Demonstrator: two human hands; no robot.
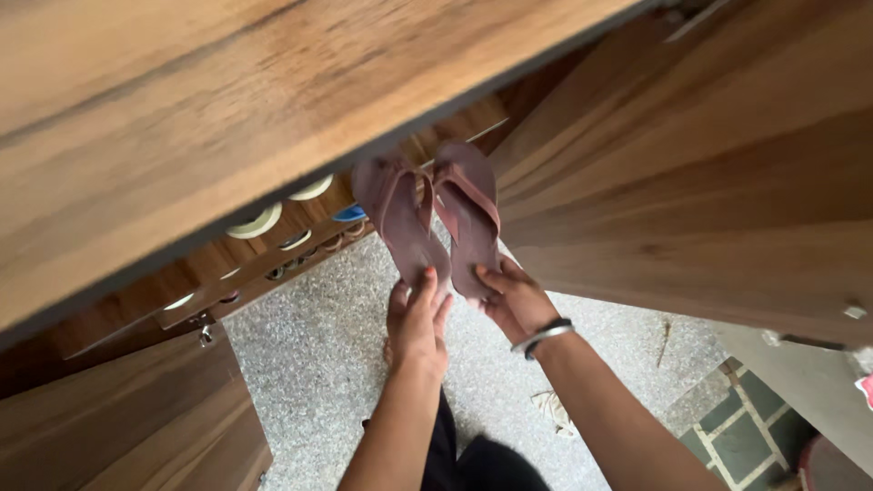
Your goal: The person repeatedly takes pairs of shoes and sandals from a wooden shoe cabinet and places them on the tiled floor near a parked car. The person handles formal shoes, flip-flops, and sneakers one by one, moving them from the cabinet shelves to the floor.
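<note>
Two maroon sandals in hand, one each: our left hand (416,320) is clamped on the heel of the left sandal (405,223), our right hand (512,295) on the heel of the right sandal (466,214). Fingers of both hands are curled around the soles, thumbs on top. Both sandals sit mid-frame, toes pointing up and away from us, straps facing us, side by side and nearly touching.

They hang in the gap between two open wooden doors: one door (709,164) fills the right of the frame, the other (136,418) is lower left. A wooden top panel (227,91) crosses the upper left. Under it, left of centre, a shelf (264,264) carries other shoes (255,223), light soles showing. Speckled floor (318,364) below.

Our read: we're mid-carry, the pair level with the cabinet opening, not resting on anything. Whether they go in or out, we can't tell from here.

Next move calls for keeping the pair together, clearing the panel edge above the toes, and not knocking the shoes already on the shelf. Bangles (543,335) on the right wrist sit close to the right door.
</note>
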